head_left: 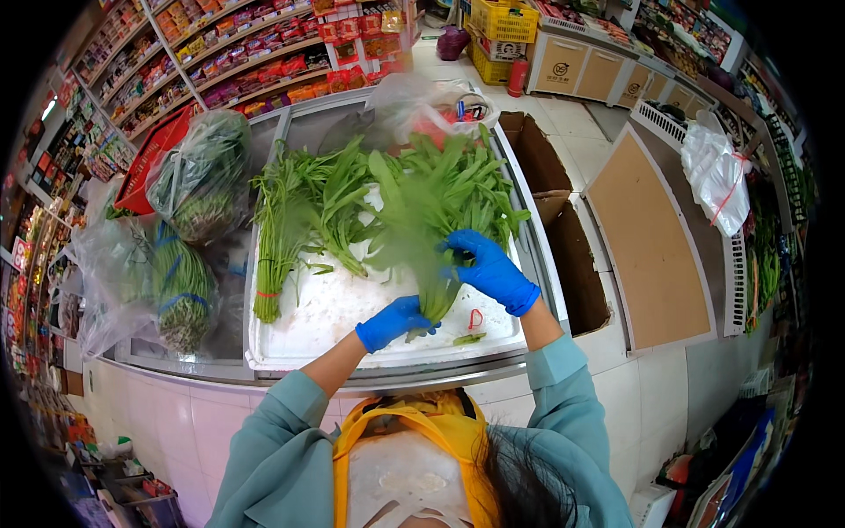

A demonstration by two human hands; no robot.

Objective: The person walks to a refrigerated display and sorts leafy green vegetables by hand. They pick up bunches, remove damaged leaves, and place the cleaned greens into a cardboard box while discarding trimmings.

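Note:
My left hand, in a blue glove, is closed round the stem ends of a bunch of leafy greens. My right hand, gloved the same way, curls its fingers and thumb about the right side of that bunch, higher up. The bunch's upper leaves are smeared by motion. Beneath lies a white tray bearing loose leafy greens. On its left side rests a bundle of greens tied with a red band. A red rubber band and a cut stem piece lie near my hands.
Left of the tray are bagged greens, long green stalks bound with blue bands, and a red crate. A clear plastic bag sits at the far edge. Open cardboard boxes stand right, before a brown panel.

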